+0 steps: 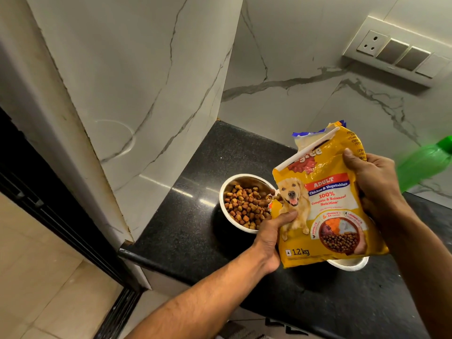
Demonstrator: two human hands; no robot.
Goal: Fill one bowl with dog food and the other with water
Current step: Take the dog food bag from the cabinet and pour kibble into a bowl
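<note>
Head cam view: I'm gripping the yellow dog food bag (325, 206) with both hands, left hand (274, 231) pinching its near-left edge, right hand (374, 184) clamping the right side. Kibble's sitting in the far-left steel bowl (228, 189); second bowl (349, 264) is peeking out under the bag on the black counter (186, 231).

Black speckled stone counter (195, 231), set in marble-walled corner. On it: steel bowl (226, 211) of kibble (244, 206); second bowl (352, 264) nearer (mostly hidden, contents unclear); green bottle (423, 165), blurred, probably standing at far right.
</note>
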